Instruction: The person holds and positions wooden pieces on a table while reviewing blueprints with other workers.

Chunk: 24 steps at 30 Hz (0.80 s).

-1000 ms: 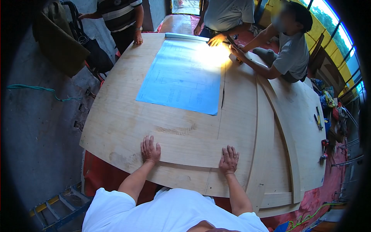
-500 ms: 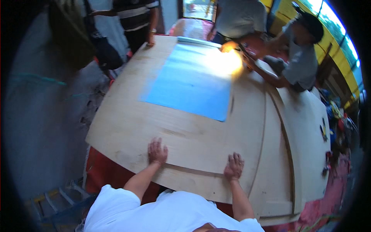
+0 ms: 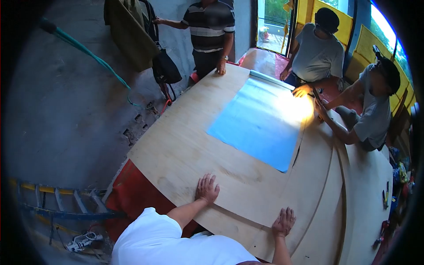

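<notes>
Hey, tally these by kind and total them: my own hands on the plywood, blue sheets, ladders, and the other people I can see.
Your hands on the plywood: 2, left hand and right hand
Blue sheet: 1
Ladder: 1
Other people: 3, one in a striped shirt, two in grey shirts
Total: 7

Got pale plywood sheet (image 3: 243, 187), flat, brown-smudged toward the near side. Lies atop another board (image 3: 229, 225), stopping short of its near edge.
</notes>
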Tool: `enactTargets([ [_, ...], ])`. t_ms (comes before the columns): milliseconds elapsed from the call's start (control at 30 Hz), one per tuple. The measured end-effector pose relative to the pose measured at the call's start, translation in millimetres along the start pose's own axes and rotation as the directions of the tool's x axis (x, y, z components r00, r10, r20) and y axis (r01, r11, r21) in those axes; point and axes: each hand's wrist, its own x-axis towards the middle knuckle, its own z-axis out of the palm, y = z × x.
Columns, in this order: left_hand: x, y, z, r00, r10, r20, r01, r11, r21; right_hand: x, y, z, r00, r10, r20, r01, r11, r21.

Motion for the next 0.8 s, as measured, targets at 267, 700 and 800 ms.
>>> enactTargets([
  [267, -1, 0, 1, 1.000, -0.006, -0.012, 0.006, 1.000, -0.014, 1, -5, -7, 0.998, 0.022, 0.052, -0.023, 1.000, 0.011],
  [700, -2, 0, 4, 0.999, -0.004, -0.049, 0.003, 1.000, -0.017, 0, -1, -1, 0.999, 0.018, 0.047, -0.018, 1.000, 0.002],
  [800, -3, 2, 1, 1.000, -0.006, -0.031, 0.005, 1.000, -0.016, 1, 0, -1, 1.000, 0.003, 0.015, -0.003, 1.000, 0.027],
])
